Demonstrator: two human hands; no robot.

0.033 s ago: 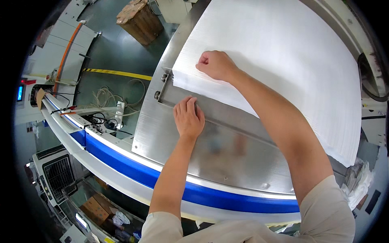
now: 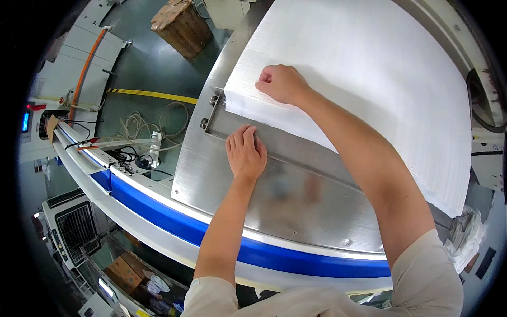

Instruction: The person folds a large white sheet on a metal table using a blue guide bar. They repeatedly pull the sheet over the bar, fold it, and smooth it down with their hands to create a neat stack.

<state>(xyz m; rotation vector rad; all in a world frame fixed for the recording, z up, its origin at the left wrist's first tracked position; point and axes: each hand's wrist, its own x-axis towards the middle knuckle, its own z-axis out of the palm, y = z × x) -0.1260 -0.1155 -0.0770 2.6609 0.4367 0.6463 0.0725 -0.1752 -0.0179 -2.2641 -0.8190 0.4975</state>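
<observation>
A thick, layered white stack of thin sheets (image 2: 364, 68), paper or cloth I cannot tell, lies on a brushed metal table (image 2: 253, 211). On top, near its left corner, rests my right hand (image 2: 285, 85), curled into a loose fist with nothing visible in it. My left hand (image 2: 246, 156) lies on the metal just in front of the stack's near edge. Its fingers are stretched out and hold nothing. Beside my left fingertips, a metal bracket with round knobs (image 2: 205, 123) stands close to the stack's left corner.
A blue strip (image 2: 163, 208) and a white rail run along the table's near edge. To the left are coiled cables (image 2: 140, 127), a power strip (image 2: 154, 150) and yellow-black floor tape (image 2: 153, 95). A worn brown carton (image 2: 182, 29) stands on the far floor. Crumpled white material (image 2: 465, 238) hangs at right.
</observation>
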